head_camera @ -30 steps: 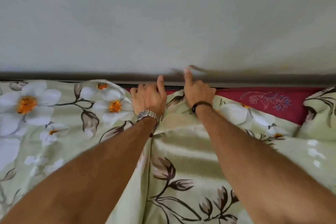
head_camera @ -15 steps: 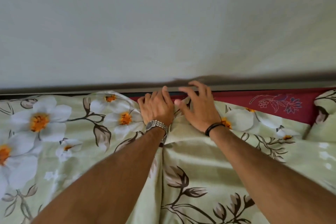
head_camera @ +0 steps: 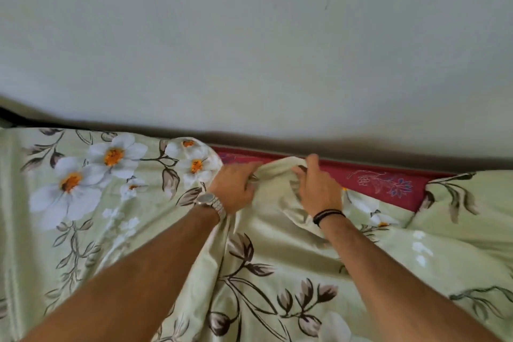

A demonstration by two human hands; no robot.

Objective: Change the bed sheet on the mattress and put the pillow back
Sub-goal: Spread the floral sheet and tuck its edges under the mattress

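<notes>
A pale green bed sheet printed with white and orange flowers covers most of the bed. Along the far edge a strip of dark red mattress with embroidered flowers shows uncovered. My left hand, with a metal watch on the wrist, grips a bunched fold of the sheet near that edge. My right hand, with a black band on the wrist, grips the same raised fold just to the right. The fold stands up between the two hands. No pillow is in view.
A plain pale wall rises directly behind the bed, with a dark narrow gap between wall and mattress. The sheet lies wrinkled at the right side.
Both hands went from pressing the sheet at the wall edge to gripping a bunch of it and lifting it. More red mattress shows to the left of the hands now.
</notes>
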